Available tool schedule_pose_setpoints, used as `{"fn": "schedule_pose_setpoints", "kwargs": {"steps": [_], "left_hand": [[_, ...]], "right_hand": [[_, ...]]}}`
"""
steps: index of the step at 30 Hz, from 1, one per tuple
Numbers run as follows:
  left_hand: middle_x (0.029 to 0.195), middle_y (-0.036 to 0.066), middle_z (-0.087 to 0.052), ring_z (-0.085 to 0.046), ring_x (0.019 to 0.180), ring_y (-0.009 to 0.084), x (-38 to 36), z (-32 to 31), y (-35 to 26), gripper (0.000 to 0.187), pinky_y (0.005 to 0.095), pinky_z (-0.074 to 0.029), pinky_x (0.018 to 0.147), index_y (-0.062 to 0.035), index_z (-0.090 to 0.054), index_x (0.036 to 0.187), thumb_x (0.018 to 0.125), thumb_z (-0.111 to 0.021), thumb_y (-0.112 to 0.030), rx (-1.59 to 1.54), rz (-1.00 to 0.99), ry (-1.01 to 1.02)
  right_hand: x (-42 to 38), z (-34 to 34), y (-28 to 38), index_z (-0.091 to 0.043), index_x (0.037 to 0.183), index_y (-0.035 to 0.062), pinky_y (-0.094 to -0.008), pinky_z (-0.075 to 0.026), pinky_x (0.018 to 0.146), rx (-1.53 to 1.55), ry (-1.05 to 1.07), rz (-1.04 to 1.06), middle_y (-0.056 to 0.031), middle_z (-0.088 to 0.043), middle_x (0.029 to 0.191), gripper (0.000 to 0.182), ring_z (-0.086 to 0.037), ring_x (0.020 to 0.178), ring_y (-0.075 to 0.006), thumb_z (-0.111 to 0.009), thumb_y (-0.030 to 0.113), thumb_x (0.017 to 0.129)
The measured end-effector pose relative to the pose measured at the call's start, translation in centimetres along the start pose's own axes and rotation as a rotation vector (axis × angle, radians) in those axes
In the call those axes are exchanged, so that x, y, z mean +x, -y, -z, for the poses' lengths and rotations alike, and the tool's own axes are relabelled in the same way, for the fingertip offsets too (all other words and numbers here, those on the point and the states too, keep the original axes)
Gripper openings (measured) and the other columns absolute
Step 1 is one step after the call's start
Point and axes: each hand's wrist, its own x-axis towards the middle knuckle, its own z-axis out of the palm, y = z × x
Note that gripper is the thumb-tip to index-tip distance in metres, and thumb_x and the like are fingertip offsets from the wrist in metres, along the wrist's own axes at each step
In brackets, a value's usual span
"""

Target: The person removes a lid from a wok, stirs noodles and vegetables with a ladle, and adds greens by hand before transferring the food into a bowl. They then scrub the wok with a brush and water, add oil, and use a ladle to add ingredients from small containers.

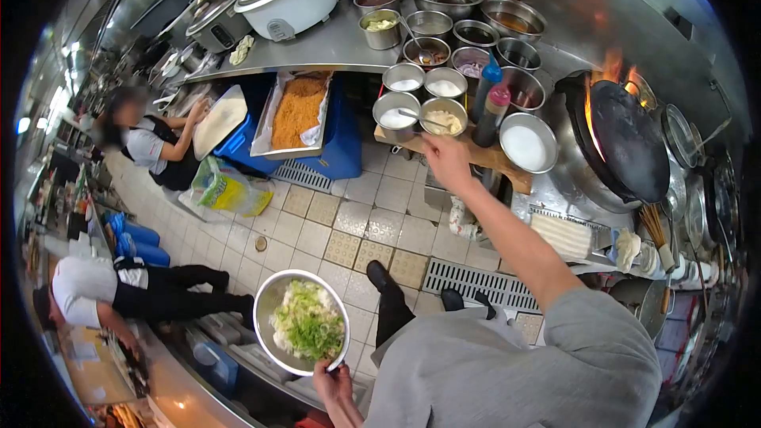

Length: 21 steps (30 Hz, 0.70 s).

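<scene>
My left hand (333, 384) grips the rim of a metal bowl (262, 323) at the lower middle. Inside the bowl are chopped green onion (313, 333) and pale pieces. My right hand (446, 160) reaches over the edge of a wooden board (519, 181), its fingers curled beside small metal containers; what they hold, if anything, is hidden. Nearest to it are a container of yellowish paste (442, 121) with a spoon (416, 116) in it, and one of white powder (395, 118). To the right stand a dark squeeze bottle (490, 119) and a bowl of white granules (525, 144).
A dark wok (629, 140) stands with flames behind it at the right. One person (162, 139) handles a tray at the left; another (87, 289) bends at the lower left. A tray of orange crumbs (299, 111) and a rice cooker (289, 4) are farther back.
</scene>
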Motion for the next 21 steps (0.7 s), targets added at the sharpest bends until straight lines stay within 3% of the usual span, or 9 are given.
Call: {"fn": "schedule_pose_setpoints", "kwargs": {"steps": [4, 6, 8, 10, 12, 14, 16, 18, 21], "left_hand": [[0.073, 0.007, -0.059, -0.055, 0.056, 0.0177, 6.7, -6.0, -3.3, 0.008, 0.0279, -0.043, 0.046, -0.0013, -0.054, 0.080, 0.073, -0.051, -0.001, 0.197, 0.032, 0.122], [0.075, 0.008, -0.059, -0.056, 0.057, 0.0179, 8.4, -10.0, -4.9, 0.012, 0.0283, -0.043, 0.044, -0.0006, -0.054, 0.085, 0.073, -0.051, -0.002, 0.212, 0.082, 0.160], [0.071, 0.007, -0.058, -0.053, 0.051, 0.0178, 9.4, -14.3, -6.6, 0.012, 0.0269, -0.043, 0.041, -0.0025, -0.054, 0.084, 0.073, -0.050, -0.003, 0.347, 0.084, 0.199], [0.076, 0.007, -0.060, -0.054, 0.054, 0.0172, 12.2, -15.8, -8.0, 0.015, 0.0270, -0.042, 0.043, -0.0020, -0.055, 0.087, 0.073, -0.050, -0.004, 0.420, 0.087, 0.258], [0.087, 0.012, -0.060, -0.056, 0.060, 0.0196, 14.0, -17.2, -9.1, 0.029, 0.0295, -0.041, 0.043, 0.0021, -0.052, 0.101, 0.073, -0.047, -0.004, 0.514, 0.128, 0.365], [0.088, 0.012, -0.060, -0.056, 0.062, 0.0193, 14.9, -19.8, -9.6, 0.028, 0.0299, -0.041, 0.043, 0.0022, -0.052, 0.100, 0.073, -0.047, -0.004, 0.560, 0.128, 0.401], [0.079, 0.008, -0.060, -0.053, 0.056, 0.0169, 15.0, -22.5, -9.4, 0.015, 0.0267, -0.041, 0.045, -0.0022, -0.054, 0.088, 0.074, -0.049, -0.006, 0.587, 0.113, 0.389], [0.077, 0.007, -0.061, -0.054, 0.055, 0.0169, 15.6, -24.2, -8.9, 0.015, 0.0263, -0.041, 0.043, -0.0016, -0.054, 0.088, 0.074, -0.049, -0.005, 0.583, 0.122, 0.373], [0.076, 0.007, -0.061, -0.054, 0.055, 0.0168, 14.6, -26.6, -8.1, 0.015, 0.0254, -0.041, 0.043, -0.0016, -0.054, 0.088, 0.075, -0.049, -0.005, 0.588, 0.097, 0.319]], "right_hand": [[7.2, -4.2, -0.8, -0.065, 0.101, 0.0068, -0.0430, -0.048, 0.074, -0.224, -0.032, 0.037, -0.0193, -0.061, 0.084, 0.024, -0.060, 0.082, -0.0350, -0.058, 0.014, 0.078], [8.5, -4.0, -1.8, -0.066, 0.098, 0.0075, -0.0443, -0.047, 0.077, -0.390, 0.300, -0.066, -0.0195, -0.061, 0.084, 0.023, -0.060, 0.083, -0.0357, -0.058, 0.016, 0.077], [9.3, -2.8, -1.8, -0.066, 0.093, 0.0069, -0.0449, -0.047, 0.075, -0.409, 0.365, -0.133, -0.0185, -0.062, 0.084, 0.021, -0.060, 0.082, -0.0354, -0.059, 0.018, 0.077], [8.4, -0.6, -1.5, -0.066, 0.088, 0.0050, -0.0428, -0.047, 0.070, -0.354, 0.166, 0.018, -0.0169, -0.062, 0.083, 0.017, -0.060, 0.079, -0.0340, -0.060, 0.016, 0.078], [6.5, 2.0, -0.8, -0.066, 0.089, 0.0038, -0.0409, -0.046, 0.067, -0.285, 0.071, -0.110, -0.0165, -0.062, 0.082, 0.016, -0.060, 0.077, -0.0331, -0.060, 0.015, 0.079], [4.9, 3.4, -0.6, -0.065, 0.090, 0.0026, -0.0390, -0.046, 0.065, -0.213, -0.042, -0.220, -0.0161, -0.061, 0.081, 0.016, -0.060, 0.075, -0.0323, -0.060, 0.014, 0.080], [3.3, 4.1, -0.9, -0.065, 0.091, 0.0001, -0.0363, -0.046, 0.063, -0.195, -0.059, -0.272, -0.0159, -0.061, 0.079, 0.016, -0.059, 0.071, -0.0312, -0.059, 0.012, 0.082], [2.4, 4.6, -0.5, -0.064, 0.094, -0.0017, -0.0359, -0.046, 0.063, -0.212, -0.076, -0.269, -0.0167, -0.062, 0.081, 0.017, -0.060, 0.071, -0.0313, -0.058, 0.011, 0.084], [1.9, 4.2, -1.0, -0.063, 0.096, -0.0021, -0.0359, -0.047, 0.064, -0.132, -0.289, -0.279, -0.0174, -0.062, 0.082, 0.017, -0.060, 0.072, -0.0322, -0.056, 0.010, 0.085]]}}
